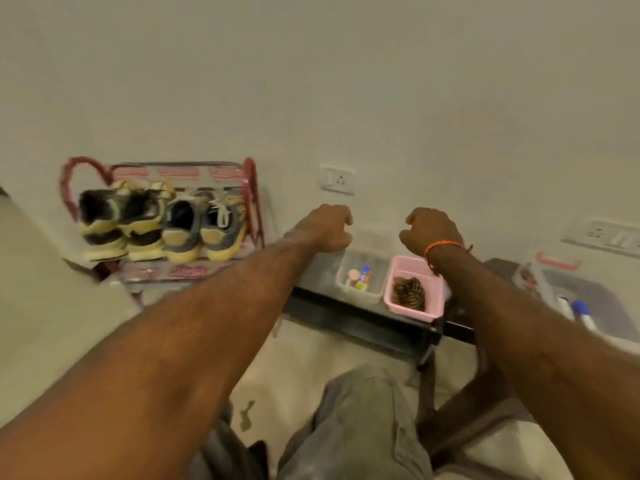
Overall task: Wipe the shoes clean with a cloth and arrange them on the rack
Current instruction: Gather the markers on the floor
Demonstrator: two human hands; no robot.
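Observation:
A small rack with a red frame stands at the left against the wall. On its upper shelf sit two pairs of shoes, heels toward me: a black and yellow pair and a grey and tan pair. My left hand and my right hand are stretched forward to the right of the rack, above a dark low table. Both have curled fingers and hold nothing that I can see. No cloth is in view.
A clear plastic tub with small items and a pink basket holding a brown patterned thing stand on the dark table. A clear lidded box with markers sits at the right. My knees are below.

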